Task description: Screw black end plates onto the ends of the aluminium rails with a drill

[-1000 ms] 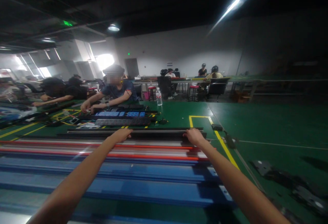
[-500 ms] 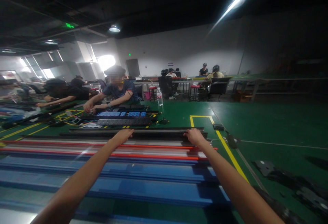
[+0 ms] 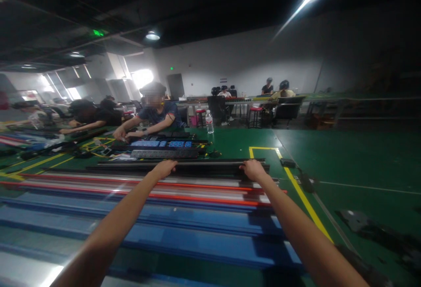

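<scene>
Both my arms reach out over the table to a long black profile strip lying crosswise at the far side of a row of strips. The fingers of my left hand are curled over it left of the middle. Near its right end, my right hand has its fingers closed on it too. Other dark strips lie right beside it, so its exact edges are hard to tell. Closer to me are grey-white strips with red edges, then wide blue strips, passing under my forearms.
Beyond the strips lie a power strip with blue sockets and a grey socket strip. A water bottle stands farther back. A co-worker handles parts at the left. Black pieces lie right, past the yellow tape.
The view has swung slightly left, so the whole scene sits a little farther right. Both hands keep their hold on the black strip, with no clear movement along the table.
</scene>
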The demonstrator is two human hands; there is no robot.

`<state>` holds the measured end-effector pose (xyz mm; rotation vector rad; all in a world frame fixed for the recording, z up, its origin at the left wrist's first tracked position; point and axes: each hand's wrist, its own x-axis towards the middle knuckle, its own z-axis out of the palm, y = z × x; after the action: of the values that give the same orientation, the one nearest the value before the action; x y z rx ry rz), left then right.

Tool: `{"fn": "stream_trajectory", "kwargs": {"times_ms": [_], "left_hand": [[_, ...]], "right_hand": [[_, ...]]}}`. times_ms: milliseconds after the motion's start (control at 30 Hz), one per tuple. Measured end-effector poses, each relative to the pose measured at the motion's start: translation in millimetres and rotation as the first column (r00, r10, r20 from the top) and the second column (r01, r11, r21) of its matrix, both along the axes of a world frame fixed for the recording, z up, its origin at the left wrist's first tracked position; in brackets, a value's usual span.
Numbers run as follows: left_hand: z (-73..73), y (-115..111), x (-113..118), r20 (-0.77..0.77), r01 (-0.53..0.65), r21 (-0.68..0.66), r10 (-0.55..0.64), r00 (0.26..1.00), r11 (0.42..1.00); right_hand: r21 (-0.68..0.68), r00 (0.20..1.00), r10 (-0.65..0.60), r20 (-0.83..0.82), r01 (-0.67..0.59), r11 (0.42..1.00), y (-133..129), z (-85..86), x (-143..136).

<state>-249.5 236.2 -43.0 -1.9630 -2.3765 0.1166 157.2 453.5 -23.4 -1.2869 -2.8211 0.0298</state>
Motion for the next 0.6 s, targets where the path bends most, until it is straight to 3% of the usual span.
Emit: {"fn": "stream_trajectory", "kwargs": {"times_ms": [400,600], "left_hand": [[-0.9,-5.7,11.8,-0.021,-0.016,0.041,0.017,1.0,0.999],[2.6,-15.7,-7.1,-0.061,-0.03,0.029,0.032,0.998,0.999]], "right_hand": [[0.056,1.0,-0.01,-0.015,0.011,0.998,-4.5,-4.4,5.8],[0.076,0.999,0.015,-0.028,-0.013,0.997,-0.7,-5.5,6.9]]}}
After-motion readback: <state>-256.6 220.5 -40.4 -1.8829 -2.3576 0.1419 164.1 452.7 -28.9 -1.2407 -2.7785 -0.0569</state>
